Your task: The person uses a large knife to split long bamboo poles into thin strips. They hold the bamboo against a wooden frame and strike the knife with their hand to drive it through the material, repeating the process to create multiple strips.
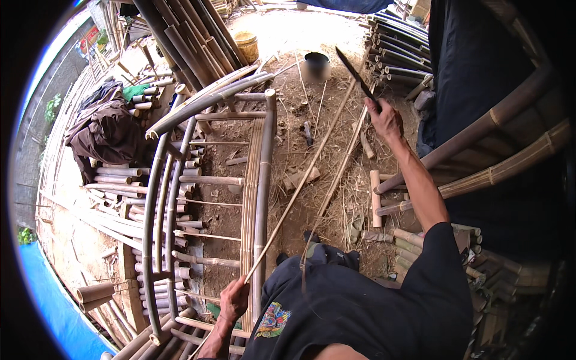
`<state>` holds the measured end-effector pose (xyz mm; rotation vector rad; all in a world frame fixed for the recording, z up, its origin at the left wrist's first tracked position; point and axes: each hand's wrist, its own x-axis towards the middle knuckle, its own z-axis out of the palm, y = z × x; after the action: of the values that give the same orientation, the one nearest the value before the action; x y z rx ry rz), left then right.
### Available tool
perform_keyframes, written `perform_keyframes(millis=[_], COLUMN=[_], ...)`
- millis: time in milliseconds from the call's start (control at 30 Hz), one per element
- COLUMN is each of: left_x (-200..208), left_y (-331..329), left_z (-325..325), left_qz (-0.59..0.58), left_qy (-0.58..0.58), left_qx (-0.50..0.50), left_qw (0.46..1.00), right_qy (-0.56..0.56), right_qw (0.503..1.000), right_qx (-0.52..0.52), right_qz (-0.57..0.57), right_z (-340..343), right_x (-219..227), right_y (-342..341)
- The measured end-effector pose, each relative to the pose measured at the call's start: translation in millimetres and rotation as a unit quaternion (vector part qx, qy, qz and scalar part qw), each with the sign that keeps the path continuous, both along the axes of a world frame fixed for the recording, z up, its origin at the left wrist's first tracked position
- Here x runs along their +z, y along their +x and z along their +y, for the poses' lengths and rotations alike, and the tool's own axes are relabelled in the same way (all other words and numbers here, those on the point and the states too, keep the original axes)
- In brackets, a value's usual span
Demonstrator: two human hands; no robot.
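Observation:
My left hand (234,300) is closed around the near end of a long thin bamboo strip (308,177), which slants away from me to the far right over the dirt. Raised at the far right, my right hand (386,120) grips a machete (354,71) by its handle; the dark blade points up and to the left, apart from the strip. Beside my left hand stands a bamboo bench frame (263,180) with rails and crossbars. Several narrow bamboo slats (251,204) lie lengthwise along its near side.
Stacked bamboo poles (399,51) lie at the far right, with more poles (186,42) leaning at the far left. A dark bucket (317,63) and a yellowish bucket (246,47) stand ahead. Brown cloth (111,135) covers a pile on the left. Shavings litter the dirt.

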<state>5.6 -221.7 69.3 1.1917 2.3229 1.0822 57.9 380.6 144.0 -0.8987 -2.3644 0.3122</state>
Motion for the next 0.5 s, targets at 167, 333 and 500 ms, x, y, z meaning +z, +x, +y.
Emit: perform_keyframes(millis=[167, 333, 500], left_x=[-8.6, -3.6, -10.7], left_y=[3.5, 5.6, 8.7], left_z=[-1.2, -7.6, -12.6], left_qz=[-0.004, -0.018, -0.022], left_qy=[-0.005, -0.022, -0.01], left_qx=[0.008, -0.005, 0.012], left_qw=[1.0, 1.0, 1.0], right_qy=[-0.013, 0.055, 0.059], right_qw=[0.998, 0.994, 0.993], right_qx=[0.042, -0.045, -0.059], right_qz=[-0.044, -0.081, -0.081], right_z=[-9.9, 82.0, 102.3], right_x=[5.8, 35.2, 76.1], right_y=[10.7, 34.8, 29.4])
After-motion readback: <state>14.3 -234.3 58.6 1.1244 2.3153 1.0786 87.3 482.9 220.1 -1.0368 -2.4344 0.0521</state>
